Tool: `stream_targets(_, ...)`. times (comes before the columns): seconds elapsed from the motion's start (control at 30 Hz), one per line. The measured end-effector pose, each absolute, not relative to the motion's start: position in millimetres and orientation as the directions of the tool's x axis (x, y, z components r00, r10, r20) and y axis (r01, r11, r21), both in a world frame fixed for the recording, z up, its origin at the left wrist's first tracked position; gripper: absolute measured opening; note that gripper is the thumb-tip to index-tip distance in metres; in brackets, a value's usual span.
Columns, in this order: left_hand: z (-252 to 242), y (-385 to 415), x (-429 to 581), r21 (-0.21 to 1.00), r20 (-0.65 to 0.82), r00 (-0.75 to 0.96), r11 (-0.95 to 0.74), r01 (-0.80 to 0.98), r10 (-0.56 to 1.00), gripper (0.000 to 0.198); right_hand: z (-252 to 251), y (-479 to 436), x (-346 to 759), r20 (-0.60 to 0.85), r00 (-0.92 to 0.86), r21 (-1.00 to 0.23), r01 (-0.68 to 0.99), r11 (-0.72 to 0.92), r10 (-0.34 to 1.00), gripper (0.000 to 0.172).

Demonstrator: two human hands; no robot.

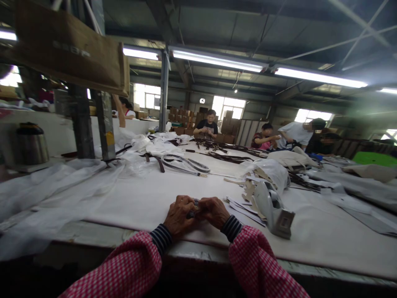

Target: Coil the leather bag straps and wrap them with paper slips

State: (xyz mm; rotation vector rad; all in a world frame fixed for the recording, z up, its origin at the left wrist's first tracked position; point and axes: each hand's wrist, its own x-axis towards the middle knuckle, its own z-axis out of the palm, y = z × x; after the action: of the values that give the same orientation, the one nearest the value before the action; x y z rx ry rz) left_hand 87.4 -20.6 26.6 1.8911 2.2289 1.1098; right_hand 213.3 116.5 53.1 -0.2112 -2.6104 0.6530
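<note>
Close to the table's front edge, my left hand (181, 214) and my right hand (214, 211) are brought together, fingers closed. Between them a small dark grey piece (191, 214) shows in part; the fingers cover most of it, and I cannot make out its kind. A sliver of it appears at the fingertips of both hands. Both hands rest just over the white-covered table (130, 203). To the right of my right hand lie loose white paper strips (245, 211) and a grey tape dispenser (274, 211).
A looped grey strap (186, 163) lies ahead, with dark straps (229, 155) beyond. Clear plastic wrapping (49, 194) spreads over the left side. A brown bag (71, 49) hangs at upper left by a metal post (105, 124). Several people work across the table.
</note>
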Motion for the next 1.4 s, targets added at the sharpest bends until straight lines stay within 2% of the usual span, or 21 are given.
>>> stream_targets(0.07, 34.4, -31.5, 88.4, 0.482, 0.411, -0.159, -0.066, 0.874, 0.898, 0.013, 60.2, 104.6, 223.2, 0.401, -0.888, -0.456, 0.019, 0.89, 0.225, 0.016)
stream_targets(0.13, 48.4, -45.7, 93.0, 0.45, 0.41, -0.024, -0.18, 0.875, 0.912, 0.011, 70.3, 92.8, 236.9, 0.406, -0.891, -0.491, -0.023, 0.871, 0.206, 0.015)
stream_targets(0.27, 84.0, -74.1, 114.2, 0.387, 0.396, 0.164, -0.326, 0.863, 0.904, 0.017, 97.2, 74.0, 270.0, 0.288, -0.943, -0.744, -0.111, 0.659, 0.167, 0.008)
stream_targets(0.37, 101.5, -86.6, 133.8, 0.343, 0.359, 0.203, -0.331, 0.879, 0.911, 0.022, 116.9, 66.0, 291.6, 0.143, -0.986, -0.846, -0.079, 0.527, 0.083, 0.014)
stream_targets(0.5, 109.2, -93.0, 154.6, 0.33, 0.359, 0.222, -0.346, 0.878, 0.906, 0.022, 133.3, 62.6, 309.4, 0.022, -0.999, -0.851, 0.006, 0.526, 0.048, 0.016)
stream_targets(0.63, 116.6, -98.4, 168.8, 0.332, 0.29, 0.22, -0.313, 0.89, 0.932, 0.024, 141.4, 60.7, 321.1, -0.041, -0.999, -0.854, 0.042, 0.519, 0.014, 0.016)
stream_targets(0.73, 122.0, -104.1, 174.6, 0.388, 0.23, 0.19, -0.269, 0.881, 0.954, 0.02, 146.4, 55.0, 329.2, -0.056, -0.998, -0.782, 0.062, 0.62, 0.03, 0.016)
stream_targets(0.83, 121.0, -108.8, 176.0, 0.504, 0.114, 0.12, -0.162, 0.849, 0.986, 0.024, 148.4, 45.8, 334.1, 0.075, -0.997, -0.59, -0.015, 0.807, 0.036, 0.012)
stream_targets(0.9, 116.4, -109.8, 175.5, 0.556, 0.067, 0.067, -0.093, 0.826, 0.996, 0.028, 146.6, 39.5, 334.0, 0.177, -0.984, -0.449, -0.086, 0.889, -0.006, 0.015)
stream_targets(1.03, 103.0, -104.8, 173.9, 0.647, 0.107, -0.034, -0.044, 0.762, 0.994, 0.026, 137.0, 32.4, 327.1, 0.271, -0.962, -0.242, -0.099, 0.965, -0.031, 0.017)
stream_targets(1.1, 97.7, -100.1, 173.3, 0.682, 0.119, -0.097, -0.01, 0.731, 0.988, 0.024, 131.4, 32.3, 323.5, 0.278, -0.96, -0.193, -0.077, 0.978, -0.02, 0.014)
stream_targets(1.23, 91.7, -90.1, 170.3, 0.749, 0.07, -0.255, 0.118, 0.652, 0.964, 0.025, 122.8, 32.8, 322.4, 0.237, -0.971, -0.173, -0.052, 0.984, -0.01, 0.007)
stream_targets(1.3, 88.1, -86.2, 167.3, 0.861, -0.003, -0.294, 0.152, 0.485, 0.956, 0.024, 118.0, 31.0, 324.4, 0.249, -0.968, -0.185, -0.021, 0.982, 0.026, 0.011)
stream_targets(1.37, 82.9, -83.8, 163.9, 0.969, -0.113, -0.299, 0.171, 0.176, 0.947, 0.021, 110.8, 28.1, 326.8, 0.3, -0.951, -0.213, 0.009, 0.977, 0.074, 0.023)
stream_targets(1.4, 80.1, -83.3, 162.4, 0.985, -0.157, -0.292, 0.172, 0.024, 0.943, 0.02, 105.9, 26.6, 327.6, 0.334, -0.938, -0.225, 0.018, 0.974, 0.095, 0.031)
